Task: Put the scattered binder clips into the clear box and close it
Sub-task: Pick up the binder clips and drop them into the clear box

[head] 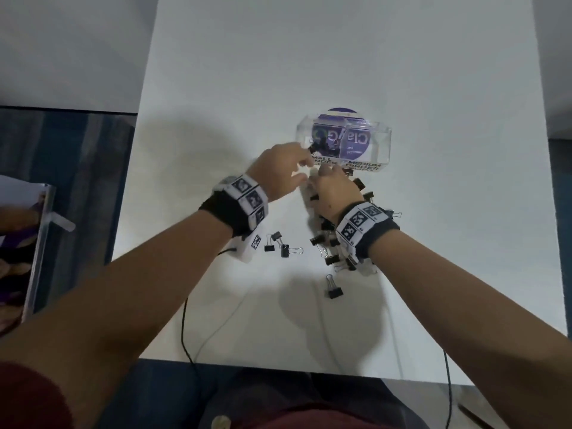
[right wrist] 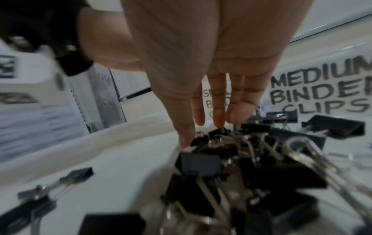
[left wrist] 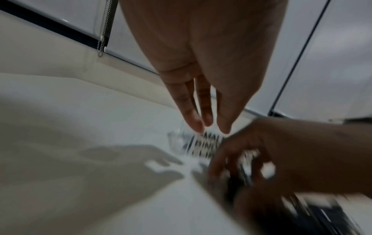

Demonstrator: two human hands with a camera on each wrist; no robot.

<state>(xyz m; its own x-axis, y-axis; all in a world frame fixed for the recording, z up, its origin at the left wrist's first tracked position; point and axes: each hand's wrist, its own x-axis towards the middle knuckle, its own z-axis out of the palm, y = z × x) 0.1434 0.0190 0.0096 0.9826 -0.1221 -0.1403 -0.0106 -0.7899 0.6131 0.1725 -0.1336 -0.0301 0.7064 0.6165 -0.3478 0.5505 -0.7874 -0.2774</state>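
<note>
The clear box (head: 380, 140) stands open on the white table (head: 309, 57), with "SMALL" and "MEDIUM BINDER CLIPS" printed on its front (right wrist: 318, 89). My left hand (head: 305, 167) is at the box's left compartment, where small black clips (head: 318, 146) show through the wall. Its fingers (left wrist: 209, 117) are straight, and I see nothing held in them. My right hand (head: 325, 174) reaches down onto the pile of black binder clips (right wrist: 241, 159) just in front of the box. Its nearly straight fingertips (right wrist: 219, 122) and thumb touch the top clips.
Loose clips (head: 280, 243) lie to the left of the pile (head: 328, 239), and a single one (head: 333, 289) lies nearer me. A magazine in a clear sleeve (head: 21, 243) sits off the table's left side. Thin cables (head: 185, 329) trail over the front edge.
</note>
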